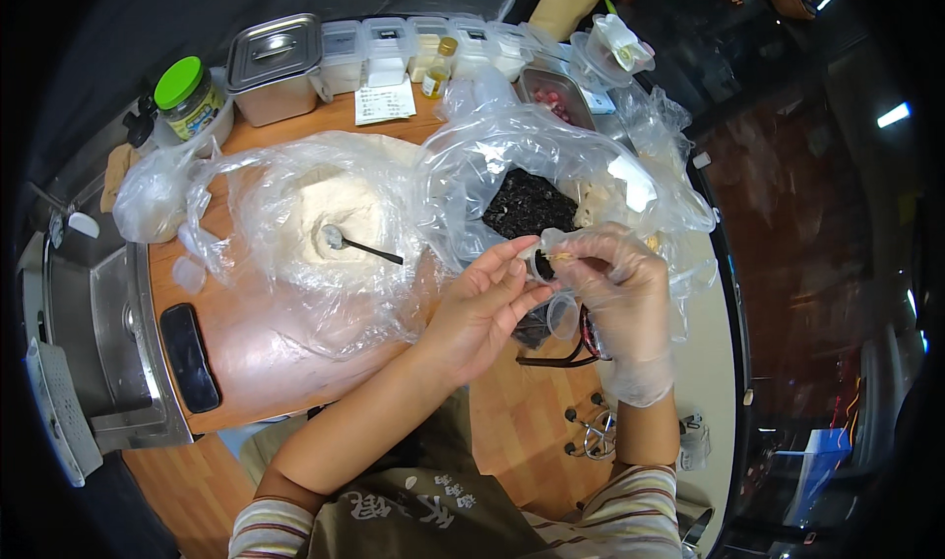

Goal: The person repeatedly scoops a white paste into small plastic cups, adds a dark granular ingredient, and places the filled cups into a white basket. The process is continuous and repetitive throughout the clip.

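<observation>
Both hands meet near the middle of the frame: the bare left hand (477, 308) is closed around a small clear plastic cup (535, 263), thumb and fingers clamped on its sides, while the gloved right hand (622, 274) bends its fingers to the cup's mouth, by a thin yellowish sliver (560, 256); whether they grip it cannot be told. Dark filling (544, 265) is already inside the cup, so this portion looks partly done at least. Plenty of similar black shredded material (530, 205) remains in the open clear bag (455, 170) just above the hands, and another clear cup (562, 317) shows below them. At left of centre on the tabletop (266, 328), a black-handled spoon (374, 252) rests in hollowed pale powder (359, 201), much of it apparently unused; how many portions are left is unclear.
</observation>
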Available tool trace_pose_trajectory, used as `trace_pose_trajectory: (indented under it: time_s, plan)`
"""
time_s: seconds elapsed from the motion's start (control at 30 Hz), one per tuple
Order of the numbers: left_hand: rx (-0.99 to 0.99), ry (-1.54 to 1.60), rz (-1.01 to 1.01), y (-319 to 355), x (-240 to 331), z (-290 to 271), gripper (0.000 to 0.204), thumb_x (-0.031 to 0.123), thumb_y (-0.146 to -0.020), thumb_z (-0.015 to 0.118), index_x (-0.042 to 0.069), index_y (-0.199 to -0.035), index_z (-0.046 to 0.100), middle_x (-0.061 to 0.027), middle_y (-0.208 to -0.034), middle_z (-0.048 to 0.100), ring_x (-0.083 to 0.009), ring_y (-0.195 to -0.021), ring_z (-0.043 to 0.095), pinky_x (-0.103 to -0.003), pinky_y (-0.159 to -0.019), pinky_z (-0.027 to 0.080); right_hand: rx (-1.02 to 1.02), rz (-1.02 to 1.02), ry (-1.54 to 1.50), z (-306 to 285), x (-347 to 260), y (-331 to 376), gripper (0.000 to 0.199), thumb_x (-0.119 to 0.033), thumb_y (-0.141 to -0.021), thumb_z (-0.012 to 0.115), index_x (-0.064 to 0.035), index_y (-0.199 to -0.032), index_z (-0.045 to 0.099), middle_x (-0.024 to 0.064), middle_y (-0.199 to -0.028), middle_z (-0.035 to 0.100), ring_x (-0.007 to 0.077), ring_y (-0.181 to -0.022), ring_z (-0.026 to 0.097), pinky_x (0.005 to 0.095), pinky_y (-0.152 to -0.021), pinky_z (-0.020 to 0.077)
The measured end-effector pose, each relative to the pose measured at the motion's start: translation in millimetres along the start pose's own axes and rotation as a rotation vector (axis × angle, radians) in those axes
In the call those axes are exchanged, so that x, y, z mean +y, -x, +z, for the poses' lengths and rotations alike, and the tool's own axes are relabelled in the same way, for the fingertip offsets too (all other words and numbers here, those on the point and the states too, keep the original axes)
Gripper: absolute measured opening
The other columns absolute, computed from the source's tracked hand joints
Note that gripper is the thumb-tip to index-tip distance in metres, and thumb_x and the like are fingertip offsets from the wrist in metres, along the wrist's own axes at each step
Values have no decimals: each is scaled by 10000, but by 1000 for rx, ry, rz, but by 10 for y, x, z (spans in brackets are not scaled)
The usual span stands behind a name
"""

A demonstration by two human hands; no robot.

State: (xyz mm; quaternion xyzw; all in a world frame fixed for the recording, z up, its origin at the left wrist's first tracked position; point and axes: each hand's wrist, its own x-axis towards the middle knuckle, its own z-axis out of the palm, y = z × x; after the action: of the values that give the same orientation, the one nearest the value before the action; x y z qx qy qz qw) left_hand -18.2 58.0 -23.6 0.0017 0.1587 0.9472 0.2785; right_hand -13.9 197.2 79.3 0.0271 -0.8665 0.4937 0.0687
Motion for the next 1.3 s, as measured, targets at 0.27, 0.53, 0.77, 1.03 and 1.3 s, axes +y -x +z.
trace_pose_trajectory:
  time_s: [0.27, 0.53, 0.77, 1.03, 1.3]
  plan:
    - [0, -13, 29, 232, 149, -97, 568, 213, -1037, 545, 5, -1498, 287, -89, -1329, 513, -174, -1197, 522, -370, -1112, 398, -141, -125, 255, 194, -380, 71, 245, 113, -854, 652, 25, -1070, 728, 76, -1024, 631, 136, -863, 638, 251, -771, 536]
    - [69, 76, 55, 360, 166, -13, 509, 202, -1033, 557, -29, -1439, 353, -61, -1041, 563, -180, -1081, 579, -394, -1092, 428, -120, -42, 123, 312, -385, 92, 217, 67, -878, 650, -16, -1059, 736, 104, -977, 718, 171, -818, 684, 281, -731, 545]
    - [-9, 129, -18, 305, 143, -93, 567, 189, -1016, 578, 11, -1479, 304, -105, -1289, 528, -231, -1202, 542, -357, -1096, 423, 79, 39, -226, -77, -171, 148, 158, 35, -904, 654, -6, -1035, 731, 97, -1015, 733, 156, -896, 699, 251, -739, 542]
    - [-19, 79, -41, 224, 63, -60, 598, 167, -1011, 577, 0, -1504, 284, -136, -1292, 558, -260, -1215, 548, -382, -1117, 401, 460, 198, 681, -1223, 1452, -192, 116, -22, -832, 614, -16, -896, 711, 159, -846, 709, 263, -776, 666, 362, -736, 513]
    - [48, 90, -89, 167, -46, -31, 549, 119, -982, 610, 53, -1468, 363, -143, -1356, 530, -224, -1136, 571, -312, -1025, 478, 199, 237, 970, -1228, 2411, -557, 137, -101, -805, 688, -34, -917, 728, 236, -883, 686, 413, -824, 666, 450, -748, 525]
